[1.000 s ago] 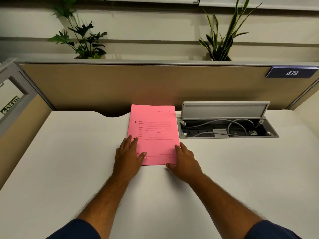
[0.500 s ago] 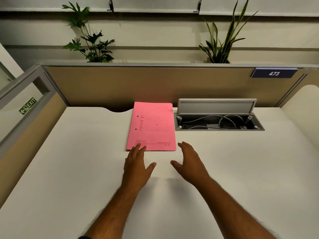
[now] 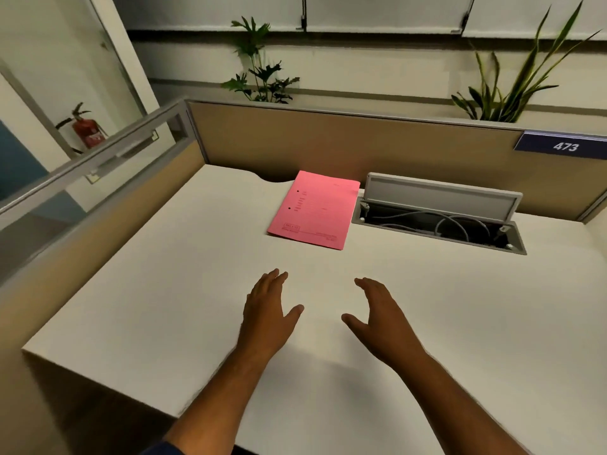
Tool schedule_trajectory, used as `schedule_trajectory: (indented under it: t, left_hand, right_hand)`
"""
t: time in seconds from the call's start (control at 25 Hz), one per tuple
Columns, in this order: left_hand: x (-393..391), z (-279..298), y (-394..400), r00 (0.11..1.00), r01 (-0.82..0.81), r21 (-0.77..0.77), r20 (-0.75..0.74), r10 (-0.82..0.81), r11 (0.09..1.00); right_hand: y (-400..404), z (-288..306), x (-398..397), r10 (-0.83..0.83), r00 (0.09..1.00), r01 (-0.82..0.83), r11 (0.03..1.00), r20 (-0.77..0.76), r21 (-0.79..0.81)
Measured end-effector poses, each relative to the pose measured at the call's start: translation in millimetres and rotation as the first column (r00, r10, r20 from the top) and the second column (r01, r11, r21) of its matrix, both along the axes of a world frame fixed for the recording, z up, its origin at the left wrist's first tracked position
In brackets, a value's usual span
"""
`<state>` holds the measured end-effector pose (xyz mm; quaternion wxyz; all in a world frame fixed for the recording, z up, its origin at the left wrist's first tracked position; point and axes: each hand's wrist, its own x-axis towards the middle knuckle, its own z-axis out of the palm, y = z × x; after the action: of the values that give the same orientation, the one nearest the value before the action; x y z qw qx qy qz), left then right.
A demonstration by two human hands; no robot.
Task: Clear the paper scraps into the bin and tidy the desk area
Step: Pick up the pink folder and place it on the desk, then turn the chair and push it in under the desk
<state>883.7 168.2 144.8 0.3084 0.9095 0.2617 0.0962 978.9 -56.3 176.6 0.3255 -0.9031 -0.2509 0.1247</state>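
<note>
Both hands are empty with fingers spread: the left hand (image 3: 266, 310) and the right hand (image 3: 381, 318) are held palm down over the bare middle of the desk (image 3: 164, 290), thumbs pointing toward each other with a gap between them. Whether the palms touch the surface or float just above it cannot be told. Neither hand touches anything else.

Beyond the fingertips, well apart from both hands, a pink folder (image 3: 315, 210) lies flat at the back of the desk, slightly skewed, its far edge near the partition (image 3: 295, 142). Just to its right sits a cable tray (image 3: 437, 224) sunk into the desk, its lid (image 3: 440, 198) propped open and grey cables showing inside. A blue plate reading 473 (image 3: 563, 146) hangs on the partition at right. Two plants (image 3: 259, 73) rise behind it. At far left, past a glass panel (image 3: 65, 192), a red extinguisher (image 3: 87, 129) stands by the wall. No paper scraps or bin show in view.
</note>
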Motion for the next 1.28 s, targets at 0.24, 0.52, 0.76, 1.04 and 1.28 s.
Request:
schedule_trajectory:
  t: [0.24,0.52,0.76,1.04,1.28]
  left_hand:
    - [-93,-7,-90,0.994,-0.099,-0.033,-0.055,0.097,0.995]
    - [-198,-14,-156,0.972,-0.210,0.017,-0.104,0.211,0.978]
    - [-289,-11,-176,0.923,-0.355,0.087,-0.125,0.364,0.931]
    - [-391,-11,-197,0.856,-0.479,0.115,-0.157,0.493,0.870]
    - [-526,-20,-221,0.785,-0.565,0.154,-0.203,0.586,0.810]
  right_hand:
    - [-65,-11,-52,0.237,0.971,-0.238,0.970,-0.021,-0.057]
    - [-102,-31,-110,0.451,0.881,-0.470,0.869,-0.142,-0.153]
    - [-99,-39,-164,0.597,0.786,-0.618,0.766,-0.161,-0.174]
    - [-87,-41,-247,0.711,0.685,-0.728,0.663,-0.157,-0.177]
    - [-82,-38,-369,0.765,0.626,-0.778,0.596,-0.154,-0.200]
